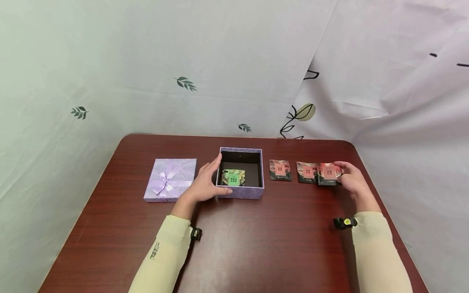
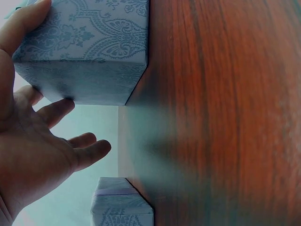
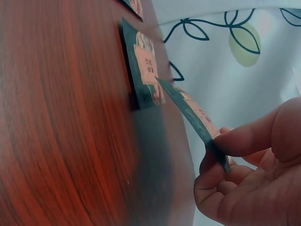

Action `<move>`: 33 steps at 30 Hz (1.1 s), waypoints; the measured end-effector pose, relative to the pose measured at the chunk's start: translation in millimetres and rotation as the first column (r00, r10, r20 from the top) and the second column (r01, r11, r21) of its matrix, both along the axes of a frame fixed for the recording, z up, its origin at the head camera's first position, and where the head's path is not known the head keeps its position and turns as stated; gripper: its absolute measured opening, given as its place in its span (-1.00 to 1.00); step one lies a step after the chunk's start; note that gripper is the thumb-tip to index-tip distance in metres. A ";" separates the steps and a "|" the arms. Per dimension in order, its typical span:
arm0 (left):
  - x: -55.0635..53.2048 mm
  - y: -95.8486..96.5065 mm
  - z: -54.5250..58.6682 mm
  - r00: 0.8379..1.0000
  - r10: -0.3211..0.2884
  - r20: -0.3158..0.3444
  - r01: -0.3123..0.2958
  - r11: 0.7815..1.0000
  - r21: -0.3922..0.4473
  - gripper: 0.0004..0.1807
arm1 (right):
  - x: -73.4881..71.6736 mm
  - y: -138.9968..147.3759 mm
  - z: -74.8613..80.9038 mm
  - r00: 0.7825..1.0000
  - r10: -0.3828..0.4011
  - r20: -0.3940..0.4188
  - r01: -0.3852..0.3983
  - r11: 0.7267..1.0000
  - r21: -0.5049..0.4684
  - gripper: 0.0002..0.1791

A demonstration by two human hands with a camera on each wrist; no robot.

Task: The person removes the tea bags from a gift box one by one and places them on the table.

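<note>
My right hand (image 1: 353, 178) pinches a red and black sachet (image 1: 327, 171) by its edge between thumb and fingers. In the right wrist view the held sachet (image 3: 193, 117) is tilted above the table. A second red sachet (image 1: 307, 171) lies just left of it, and another red sachet (image 1: 280, 169) farther left. My left hand (image 1: 205, 183) spreads around the near left corner of a lidless purple box (image 1: 243, 193), fingertips at its left side and thumb along the front wall. A green sachet (image 1: 233, 178) rests inside the box. The left wrist view shows the box's patterned wall (image 2: 89, 37).
The purple lid (image 1: 170, 179) with a ribbon bow lies left of the box, beside my left hand. All stand on a dark red wooden table (image 1: 278, 244). A pale curtain (image 1: 238, 61) with leaf prints hangs behind the table's back edge.
</note>
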State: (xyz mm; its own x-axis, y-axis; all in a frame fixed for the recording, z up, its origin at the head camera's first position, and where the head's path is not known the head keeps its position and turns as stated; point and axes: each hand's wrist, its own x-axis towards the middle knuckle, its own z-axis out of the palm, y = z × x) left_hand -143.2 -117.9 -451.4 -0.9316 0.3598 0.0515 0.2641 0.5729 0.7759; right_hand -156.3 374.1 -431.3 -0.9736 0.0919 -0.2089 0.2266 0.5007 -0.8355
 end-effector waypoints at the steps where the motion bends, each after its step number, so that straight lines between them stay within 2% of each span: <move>1: -0.2 0.0 -0.2 1.000 0.001 0.001 -0.001 1.000 -0.002 0.36 | -0.4 1.1 -0.9 1.000 -0.004 -0.001 0.004 1.000 0.003 -0.26; 6: -0.5 -0.3 0.1 1.000 -0.001 -0.003 0.001 1.000 -0.009 0.36 | -2.9 6.7 -4.5 1.000 -0.016 -0.018 0.017 1.000 0.025 -0.28; 19: -0.2 0.9 3.3 1.000 0.008 0.020 -0.008 1.000 -0.010 0.36 | -9.2 17.6 -8.4 0.999 -0.031 0.015 0.031 0.999 0.038 -0.29; 27: -0.1 1.2 1.6 1.000 0.009 0.022 -0.009 1.000 -0.017 0.36 | -12.0 21.5 -20.2 0.999 -0.041 0.027 0.039 0.998 0.053 -0.29; 33: 0.8 0.8 1.1 1.000 0.015 0.027 -0.014 1.000 -0.023 0.36 | -14.4 22.4 -26.0 0.999 -0.051 -0.004 0.051 0.987 0.152 -0.31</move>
